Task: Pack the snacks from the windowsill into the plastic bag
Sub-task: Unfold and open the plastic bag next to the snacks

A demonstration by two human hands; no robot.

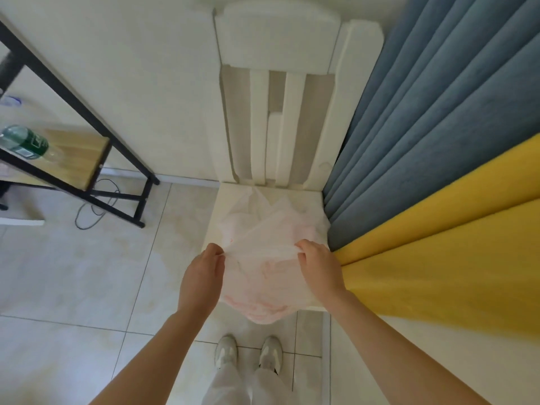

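A thin, translucent white plastic bag with faint pink print lies on the seat of a white chair. My left hand pinches the bag's edge on the left. My right hand grips the same edge on the right, and the film is stretched between the two hands. Part of the bag hangs over the seat's front edge. No snacks and no windowsill are in view.
Blue and yellow curtains hang close on the right, touching the chair. A black-framed desk with a green water bottle stands at the left, a cable on the tiled floor beneath. My feet stand just before the chair.
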